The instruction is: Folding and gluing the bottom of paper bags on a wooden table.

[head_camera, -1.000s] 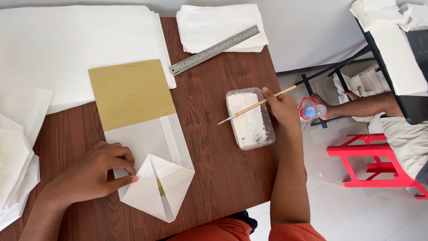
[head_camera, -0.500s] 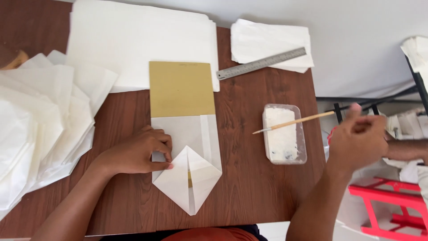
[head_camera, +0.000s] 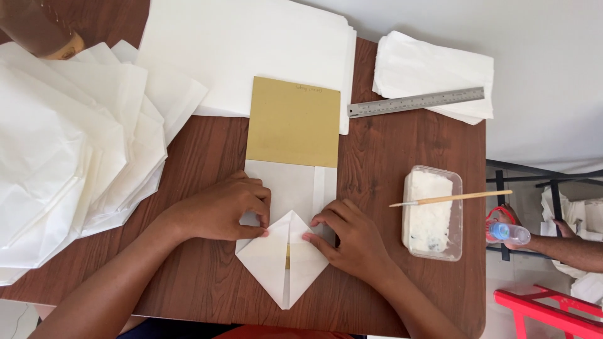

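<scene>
White folded paper (head_camera: 282, 263) at centre; mustard-yellow card (head_camera: 293, 122) at 12 o'clock. Dark brown wood-grain table (head_camera: 389, 163). Silver ruler (head_camera: 416, 102) at 1 o'clock. Clear tub (head_camera: 432, 212) with white paste at 3 o'clock. Red stool (head_camera: 553, 314) at 4 o'clock.

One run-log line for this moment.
left hand: pressing folded white paper | right hand: pressing same paper | brush: resting across paste tub

matt white paper bag (head_camera: 282, 263), wood-grain table (head_camera: 402, 150)
</scene>
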